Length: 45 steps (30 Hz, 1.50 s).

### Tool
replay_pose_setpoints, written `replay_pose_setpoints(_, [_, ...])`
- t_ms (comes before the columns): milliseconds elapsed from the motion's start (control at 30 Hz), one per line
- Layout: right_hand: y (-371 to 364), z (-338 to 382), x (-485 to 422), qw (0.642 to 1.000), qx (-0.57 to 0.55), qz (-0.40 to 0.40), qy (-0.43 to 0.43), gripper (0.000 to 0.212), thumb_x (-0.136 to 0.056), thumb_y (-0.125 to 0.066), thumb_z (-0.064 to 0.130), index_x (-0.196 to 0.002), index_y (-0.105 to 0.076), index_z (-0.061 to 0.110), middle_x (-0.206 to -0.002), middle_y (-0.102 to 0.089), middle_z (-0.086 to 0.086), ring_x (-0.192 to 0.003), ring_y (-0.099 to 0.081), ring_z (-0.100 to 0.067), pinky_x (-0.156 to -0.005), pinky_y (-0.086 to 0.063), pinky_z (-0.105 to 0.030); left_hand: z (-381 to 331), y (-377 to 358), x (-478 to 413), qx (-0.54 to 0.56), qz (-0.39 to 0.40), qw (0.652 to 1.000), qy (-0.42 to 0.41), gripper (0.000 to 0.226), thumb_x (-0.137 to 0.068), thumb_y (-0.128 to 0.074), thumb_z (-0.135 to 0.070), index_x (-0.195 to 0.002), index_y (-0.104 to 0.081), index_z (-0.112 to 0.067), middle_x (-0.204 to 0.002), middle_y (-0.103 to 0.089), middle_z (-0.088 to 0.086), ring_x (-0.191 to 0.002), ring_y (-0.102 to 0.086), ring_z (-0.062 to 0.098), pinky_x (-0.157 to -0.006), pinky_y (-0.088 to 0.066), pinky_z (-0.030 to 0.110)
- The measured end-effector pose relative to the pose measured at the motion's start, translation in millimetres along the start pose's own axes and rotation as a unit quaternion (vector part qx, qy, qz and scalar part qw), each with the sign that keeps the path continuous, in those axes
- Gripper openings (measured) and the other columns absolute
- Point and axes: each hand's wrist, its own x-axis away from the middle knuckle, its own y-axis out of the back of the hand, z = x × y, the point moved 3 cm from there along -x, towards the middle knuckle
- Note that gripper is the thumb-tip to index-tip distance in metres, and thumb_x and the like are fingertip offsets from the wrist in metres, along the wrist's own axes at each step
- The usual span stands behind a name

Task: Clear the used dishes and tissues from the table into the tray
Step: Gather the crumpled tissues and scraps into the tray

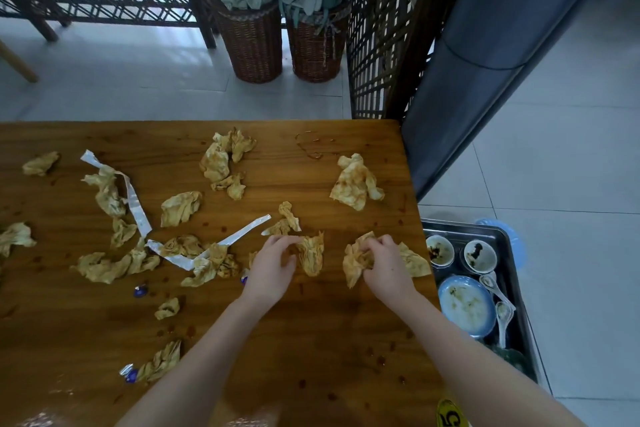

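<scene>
Several crumpled, stained tissues lie across the wooden table (pixel 311 340). My left hand (pixel 273 263) pinches one tissue (pixel 313 255) near the table's middle right. My right hand (pixel 384 262) grips another crumpled tissue (pixel 356 262) close to the right edge. A larger tissue (pixel 355 184) sits farther back on the right. The metal tray (pixel 504 236) stands beside the table at the right, below its edge, holding two small dirty bowls (pixel 479 255), a blue-rimmed plate (pixel 465 305) and white spoons (pixel 502 317).
White paper strips (pixel 136 201) and small blue wrappers (pixel 140 290) lie among the tissues at the left. Two wicker baskets (pixel 256 42) with cloths stand on the floor beyond the table, next to a dark lattice screen (pixel 377 45). Sauce spots dot the wood.
</scene>
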Motion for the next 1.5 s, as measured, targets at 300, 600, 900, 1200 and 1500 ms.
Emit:
replay_pose_setpoints(300, [33, -46, 0, 0.997, 0.012, -0.033, -0.074, 0.039, -0.075, -0.065, 0.006, -0.111, -0.055, 0.018, -0.109, -0.039, 0.001, -0.103, -0.047, -0.019, -0.078, -0.050, -0.033, -17, -17, -12, -0.016, 0.019, 1.000, -0.016, 0.040, -0.091, -0.056, -0.005, -0.125, -0.058, -0.027, -0.126, -0.052, -0.009, -0.081, -0.053, -0.005, -0.070, -0.038, 0.001])
replay_pose_setpoints(600, [24, -62, -7, 0.995, 0.028, -0.004, -0.093, 0.046, -0.078, -0.065, 0.017, -0.120, -0.050, 0.027, -0.117, -0.038, 0.002, -0.110, -0.043, -0.018, -0.079, -0.050, -0.036, -17, -25, -17, -0.014, 0.029, 0.999, 0.003, 0.040, -0.093, -0.055, -0.008, -0.128, -0.056, -0.026, -0.131, -0.049, -0.006, -0.099, -0.049, 0.000, -0.086, -0.041, 0.014])
replay_pose_setpoints(900, [11, -74, -9, 0.992, 0.041, 0.050, -0.109, 0.070, -0.080, -0.067, 0.018, -0.140, -0.034, 0.029, -0.141, -0.028, -0.003, -0.127, -0.033, -0.025, -0.095, -0.046, -0.040, -12, -33, -18, -0.023, 0.032, 0.999, 0.024, 0.040, -0.094, -0.054, -0.009, -0.128, -0.057, -0.029, -0.131, -0.048, -0.011, -0.090, -0.049, -0.008, -0.073, -0.039, 0.005])
replay_pose_setpoints(1200, [8, -71, -10, 0.994, 0.060, 0.025, -0.086, 0.050, -0.081, -0.065, 0.016, -0.126, -0.047, 0.024, -0.124, -0.038, -0.001, -0.115, -0.041, -0.020, -0.085, -0.048, -0.032, -9, -37, -18, -0.021, 0.029, 0.999, 0.029, 0.041, -0.093, -0.054, -0.009, -0.127, -0.056, -0.033, -0.128, -0.047, -0.014, -0.085, -0.046, -0.015, -0.061, -0.036, -0.004])
replay_pose_setpoints(1500, [11, -62, -7, 0.997, 0.030, -0.010, -0.077, 0.035, -0.082, -0.063, 0.019, -0.114, -0.052, 0.024, -0.110, -0.038, 0.004, -0.103, -0.046, -0.016, -0.074, -0.046, -0.029, -11, -32, -10, 0.008, 0.024, 1.000, 0.015, 0.041, -0.093, -0.055, -0.009, -0.126, -0.057, -0.033, -0.128, -0.048, -0.012, -0.116, -0.049, 0.006, -0.093, -0.040, 0.017])
